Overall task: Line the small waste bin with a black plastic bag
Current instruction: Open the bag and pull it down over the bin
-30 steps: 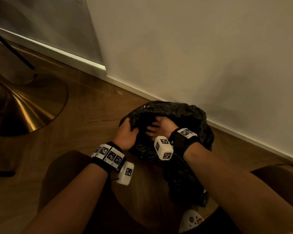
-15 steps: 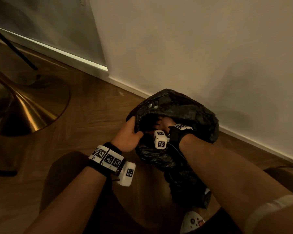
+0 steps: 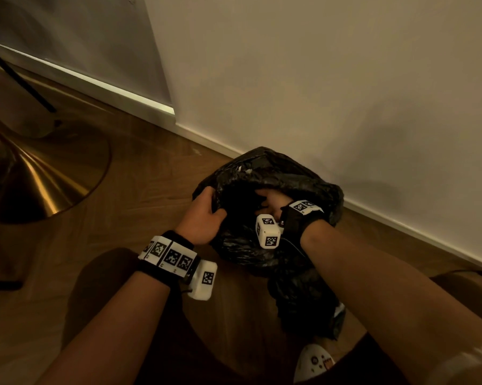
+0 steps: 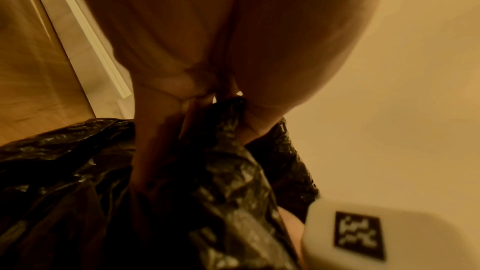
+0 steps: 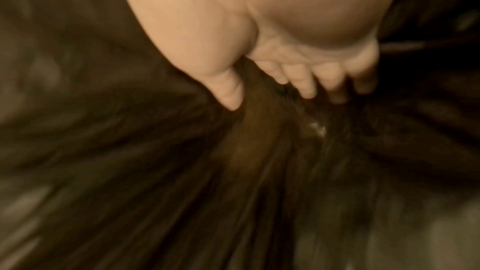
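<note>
A crumpled black plastic bag [image 3: 276, 170] stands bunched up on the wooden floor close to the wall, mouth upward. The waste bin itself is hidden under the plastic. My left hand [image 3: 206, 212] grips the bag's left rim; in the left wrist view the left hand [image 4: 207, 110] pinches a fold of the bag [image 4: 78, 161] between thumb and fingers. My right hand [image 3: 273, 200] reaches down inside the bag's mouth. In the blurred right wrist view its fingers [image 5: 306, 81] are spread and extended against the dark plastic of the bag [image 5: 130, 171], holding nothing.
The pale wall and skirting board [image 3: 400, 218] run right behind the bag. A brass cone-shaped base [image 3: 39, 176] stands on the floor to the left. More crumpled black plastic [image 3: 303, 301] lies in front of the bag, with a white patterned object [image 3: 314, 362] below it.
The bag has billowed up and its mouth has widened. My right hand has gone from the top of the plastic down into the opening; the left hand keeps its grip on the rim.
</note>
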`<state>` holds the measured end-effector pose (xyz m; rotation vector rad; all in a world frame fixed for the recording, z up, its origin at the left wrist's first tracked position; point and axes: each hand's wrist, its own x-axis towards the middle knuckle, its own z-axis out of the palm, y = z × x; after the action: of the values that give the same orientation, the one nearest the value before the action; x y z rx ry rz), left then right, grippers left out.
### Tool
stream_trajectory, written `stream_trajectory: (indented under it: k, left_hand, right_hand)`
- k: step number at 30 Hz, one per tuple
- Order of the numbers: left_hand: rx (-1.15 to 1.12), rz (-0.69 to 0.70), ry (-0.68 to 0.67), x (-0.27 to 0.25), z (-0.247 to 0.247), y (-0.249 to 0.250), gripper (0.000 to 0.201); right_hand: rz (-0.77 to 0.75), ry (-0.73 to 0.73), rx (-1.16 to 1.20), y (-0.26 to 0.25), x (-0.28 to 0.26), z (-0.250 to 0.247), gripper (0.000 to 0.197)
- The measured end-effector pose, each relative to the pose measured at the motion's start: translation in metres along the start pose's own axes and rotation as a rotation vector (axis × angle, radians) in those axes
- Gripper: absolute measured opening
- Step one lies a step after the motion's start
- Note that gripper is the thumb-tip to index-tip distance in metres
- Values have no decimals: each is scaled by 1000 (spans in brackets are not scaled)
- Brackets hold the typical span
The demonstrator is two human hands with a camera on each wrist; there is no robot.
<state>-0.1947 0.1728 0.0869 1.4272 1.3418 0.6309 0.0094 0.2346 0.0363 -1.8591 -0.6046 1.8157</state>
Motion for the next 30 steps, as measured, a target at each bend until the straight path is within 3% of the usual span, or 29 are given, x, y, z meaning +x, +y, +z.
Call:
stream_trajectory:
  k: [1,5,8,12,15,21,24,26,30]
  left_hand:
    - [14,0,2,0,-2,-1,41]
    - [9,23,-31,-4,-3,0,42]
    - [17,5,-65,-4,-2,-2,41]
    - [31,-33,-59,1,-2,-5,41]
    - [34,-53,-50,5,-5,-7,41]
    - [69,-60,-54,5,0,-8,40]
    - [88,-72,-57,7,-1,-8,38]
    - [120,-67,-53,9,-3,-8,38]
    - [163,-54,-10,13,-5,-10,35]
  right_hand:
    - [-9,16,-9,2,3,-4,30]
    - [-44,34,-90,15,32,-21,57]
    - [-23,90,-95,38,67,-40,66]
    - [-24,95,-75,34,31,-26,60]
    - [-65,86,-43,32,33,-23,59]
    - [-1,99,-101,34,30,-32,52]
    - [48,79,-35,29,19,-25,31]
    - [91,-9,-21,22,9,-18,18]
    - [186,-209,30,14,-5,-5,26]
